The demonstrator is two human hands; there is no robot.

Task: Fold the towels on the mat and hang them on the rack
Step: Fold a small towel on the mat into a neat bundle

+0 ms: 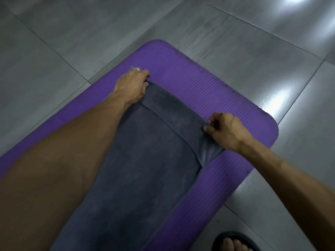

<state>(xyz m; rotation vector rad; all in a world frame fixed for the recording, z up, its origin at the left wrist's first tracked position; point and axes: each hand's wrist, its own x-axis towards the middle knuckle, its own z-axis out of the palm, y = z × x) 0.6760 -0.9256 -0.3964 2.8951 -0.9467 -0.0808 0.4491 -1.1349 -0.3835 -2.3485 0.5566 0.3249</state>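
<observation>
A dark grey towel (145, 160) lies lengthwise on a purple ribbed mat (190, 78), running from the bottom of the view up to the mat's far half. My left hand (132, 86) grips the towel's far left corner, fingers curled over the edge. My right hand (224, 131) pinches the far right corner between thumb and fingers. A band along the far end lies doubled over the rest of the towel, its hem showing as a line across the cloth. My left forearm covers the towel's left side. No rack is in view.
Grey floor tiles (72, 33) surround the mat on all sides, with bright light glare at the right. A foot in a dark sandal (233, 241) stands on the tiles at the bottom right, beside the mat's edge.
</observation>
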